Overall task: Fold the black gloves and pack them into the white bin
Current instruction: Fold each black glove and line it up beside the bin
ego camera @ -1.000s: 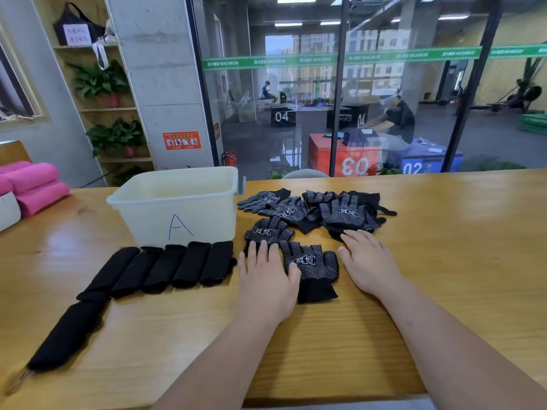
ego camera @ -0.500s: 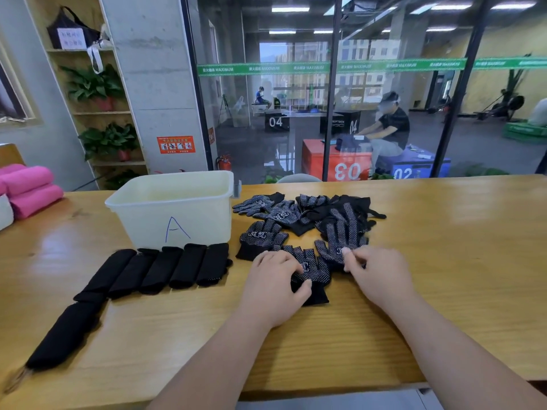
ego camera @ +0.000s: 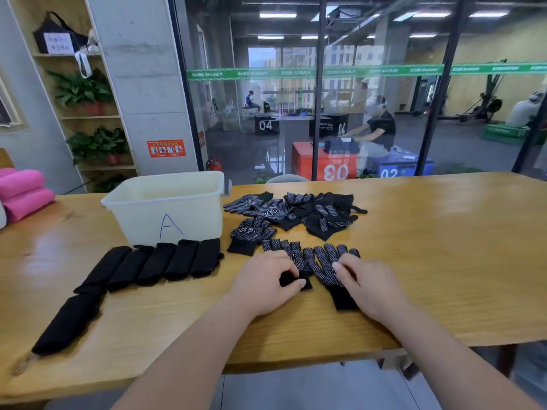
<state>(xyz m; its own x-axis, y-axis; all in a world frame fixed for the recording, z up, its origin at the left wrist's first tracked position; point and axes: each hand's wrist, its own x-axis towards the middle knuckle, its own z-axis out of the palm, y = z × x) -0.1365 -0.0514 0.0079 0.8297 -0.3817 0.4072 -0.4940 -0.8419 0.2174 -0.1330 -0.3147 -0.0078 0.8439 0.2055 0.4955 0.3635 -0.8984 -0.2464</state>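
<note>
Two black dotted gloves lie side by side, fingers pointing away from me. My left hand (ego camera: 268,284) pinches the cuff of the left glove (ego camera: 285,250) with curled fingers. My right hand (ego camera: 367,285) holds the right glove (ego camera: 322,266) by its palm. Behind them a loose pile of black gloves (ego camera: 296,208) is spread on the wooden table (ego camera: 444,247), with one more glove (ego camera: 251,233) at its near left. The white bin (ego camera: 168,208), marked "A", stands at the left. Several folded black gloves (ego camera: 157,263) lie in a row in front of it.
Another folded black piece (ego camera: 69,322) lies near the table's front left edge. Pink rolls (ego camera: 23,193) sit at the far left. A glass wall runs behind the table, with a person at workstations beyond it.
My right hand drew a second glove from the pile and set it beside the first. My left hand went from lying flat on the first glove to pinching its cuff.
</note>
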